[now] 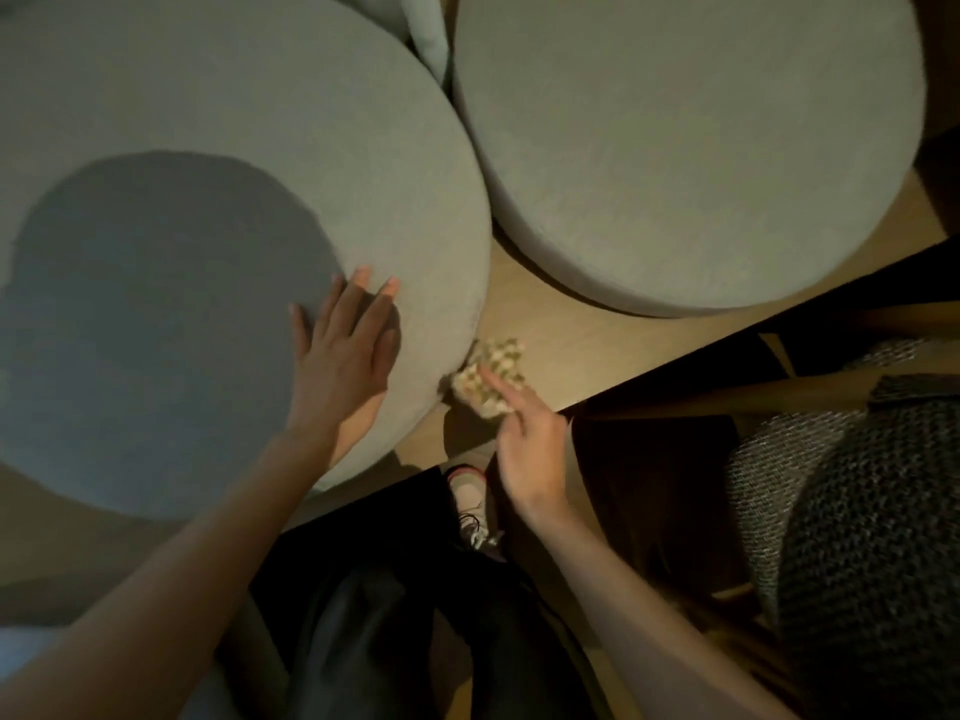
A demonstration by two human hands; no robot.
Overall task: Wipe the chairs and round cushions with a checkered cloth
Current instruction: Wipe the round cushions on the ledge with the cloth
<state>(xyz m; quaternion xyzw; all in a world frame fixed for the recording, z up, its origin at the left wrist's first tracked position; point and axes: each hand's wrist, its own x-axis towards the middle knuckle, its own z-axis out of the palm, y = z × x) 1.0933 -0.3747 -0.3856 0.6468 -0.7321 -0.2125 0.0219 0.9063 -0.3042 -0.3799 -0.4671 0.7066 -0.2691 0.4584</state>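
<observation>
Two big round grey cushions lie side by side on a wooden platform: the left cushion (218, 148) and the right cushion (691, 137). My left hand (343, 350) rests flat with spread fingers on the left cushion near its right edge. A small checkered cloth (491, 368) is bunched against that cushion's side wall, low down. My right hand (524, 439) holds the cloth from below with its fingers curled onto it, pressing it to the cushion's side.
The wooden platform (561, 324) shows in the gap between the cushions. A chair with a dark woven seat (841, 511) and a wooden frame stands at the right. My dark trousers and a light shoe (470, 496) are below on the floor.
</observation>
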